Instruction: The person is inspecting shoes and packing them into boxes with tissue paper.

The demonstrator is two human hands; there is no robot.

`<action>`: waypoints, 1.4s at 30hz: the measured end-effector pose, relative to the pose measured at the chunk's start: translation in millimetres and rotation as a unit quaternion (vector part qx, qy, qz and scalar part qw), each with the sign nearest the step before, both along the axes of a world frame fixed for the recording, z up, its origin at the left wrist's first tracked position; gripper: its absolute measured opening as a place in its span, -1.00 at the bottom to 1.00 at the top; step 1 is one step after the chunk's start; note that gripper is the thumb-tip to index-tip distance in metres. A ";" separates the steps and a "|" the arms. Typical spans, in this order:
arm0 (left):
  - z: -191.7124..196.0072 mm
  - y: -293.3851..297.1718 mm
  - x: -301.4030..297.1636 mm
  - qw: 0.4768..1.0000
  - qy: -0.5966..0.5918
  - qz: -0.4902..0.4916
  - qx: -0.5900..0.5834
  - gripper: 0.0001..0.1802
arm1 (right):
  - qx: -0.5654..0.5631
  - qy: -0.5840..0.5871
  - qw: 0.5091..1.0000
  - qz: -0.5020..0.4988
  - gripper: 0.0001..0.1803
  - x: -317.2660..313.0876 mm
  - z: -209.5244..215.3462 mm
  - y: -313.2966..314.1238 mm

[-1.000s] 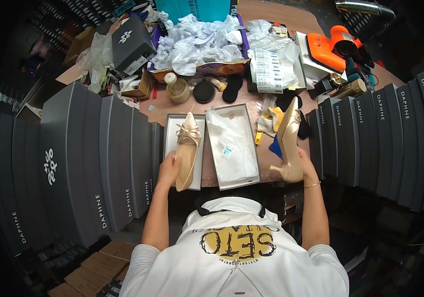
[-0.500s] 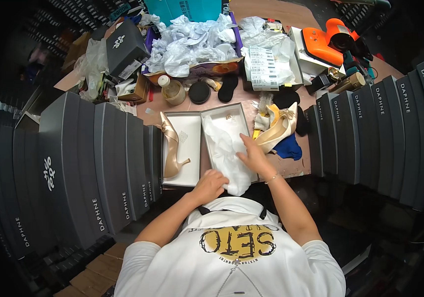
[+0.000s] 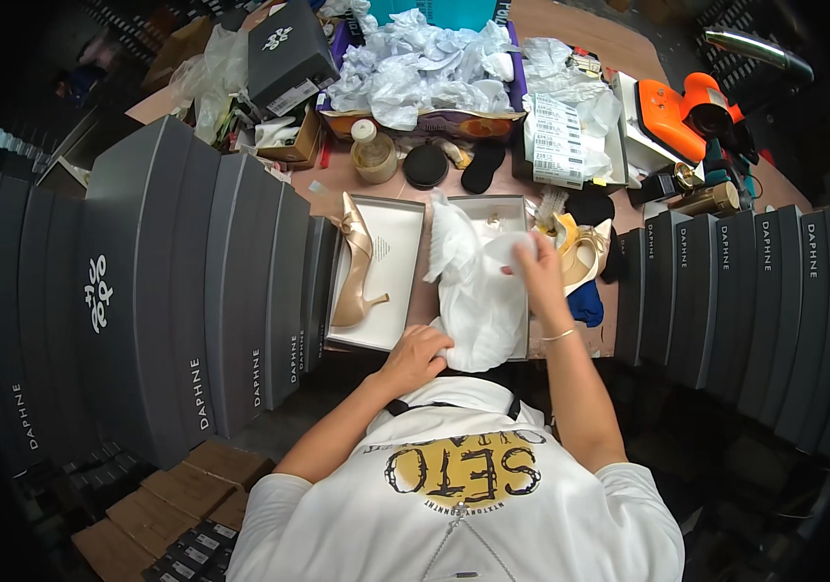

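White tissue paper (image 3: 473, 306) lies crumpled over the right half of an opened shoe box (image 3: 514, 206) and past its left side. My right hand (image 3: 539, 276) pinches a raised flap of it at the right. At the near end, my left hand (image 3: 417, 359) has its fingers curled round the paper's edge; its fingertips are partly hidden. A champagne-coloured high-heeled shoe (image 3: 355, 276) rests on its side in the white-lined left half of the box (image 3: 396, 301). Just right of my right hand stands a second pale high-heeled shoe (image 3: 585, 260), partly covered by that hand.
Dark shoe boxes line up on the left (image 3: 173, 291) and right (image 3: 725, 281). Behind are a bottle (image 3: 373, 155), a round black tin (image 3: 426, 167), a carton of crumpled paper (image 3: 425, 126), a label sheet (image 3: 557, 145) and an orange tool (image 3: 669, 121). A blue cloth (image 3: 586, 305) lies by the second shoe.
My right hand has moved right and up, now lifting a flap of tissue paper. The paper has spread left and away from me. The view has shifted, while my left hand stays at the near edge.
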State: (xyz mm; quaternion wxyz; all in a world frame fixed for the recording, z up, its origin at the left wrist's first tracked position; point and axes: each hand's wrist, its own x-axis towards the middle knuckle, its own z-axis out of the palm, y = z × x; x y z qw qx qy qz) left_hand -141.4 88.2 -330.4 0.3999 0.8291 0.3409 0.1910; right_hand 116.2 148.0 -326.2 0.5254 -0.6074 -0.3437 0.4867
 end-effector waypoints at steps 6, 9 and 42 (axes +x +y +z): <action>39.1 63.7 56.1 0.973 -0.154 0.170 -0.006 -0.69 | 0.010 -0.420 0.907 -0.002 -0.79 110.9 7.4 -30.2; 62.9 117.1 68.6 0.963 -0.177 0.200 0.024 -0.74 | -0.124 -0.142 0.980 -0.062 -0.76 125.0 -42.5 -55.9; 5.7 22.2 57.6 0.605 -0.380 0.244 -0.655 -0.51 | 0.143 -0.501 0.828 0.207 -0.67 -38.3 89.1 -23.9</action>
